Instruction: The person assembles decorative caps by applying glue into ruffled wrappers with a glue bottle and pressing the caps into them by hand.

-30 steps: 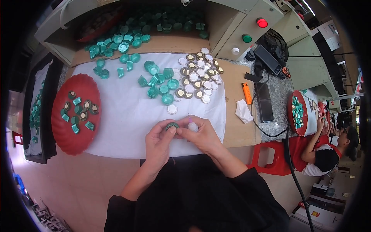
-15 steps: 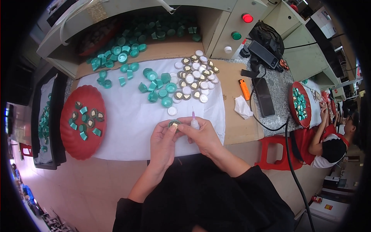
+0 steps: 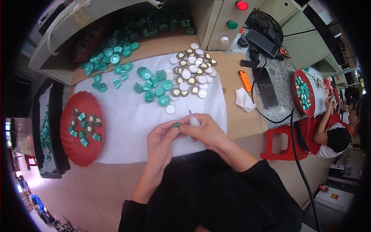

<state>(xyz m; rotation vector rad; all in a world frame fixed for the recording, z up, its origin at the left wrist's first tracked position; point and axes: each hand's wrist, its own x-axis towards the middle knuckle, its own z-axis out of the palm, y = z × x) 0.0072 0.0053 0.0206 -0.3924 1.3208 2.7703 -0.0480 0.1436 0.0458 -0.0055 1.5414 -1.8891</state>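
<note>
Above the near part of the white cloth (image 3: 127, 147), my left hand (image 3: 159, 142) pinches a small green fluted cup (image 3: 176, 125). The tip of my right thumb presses at the cup, and both thumbs cover most of its face. My right hand (image 3: 208, 133) also keeps a small translucent squeeze bottle (image 3: 194, 122) with a thin needle tip between its fingers, needle pointing away from me. Just beyond my hands lie a loose white round disc (image 3: 170, 109), a group of green fluted cups (image 3: 159, 91) and a pile of white and dark scalloped discs (image 3: 192, 73), some with cream centres.
To the left, a red scalloped tray (image 3: 83, 154) holds several green cups and dark discs. More cups fill the shelf (image 3: 154, 45) behind. At right are an orange cutter (image 3: 245, 81), crumpled tissue (image 3: 244, 100), a phone (image 3: 266, 92) and a black cable (image 3: 297, 162). Another person (image 3: 336, 133) sits far right.
The view has shifted slightly. My fingers stay on the cup, whose cream centre showed before and is now mostly covered by my thumbs. The bottle remains in my right hand.
</note>
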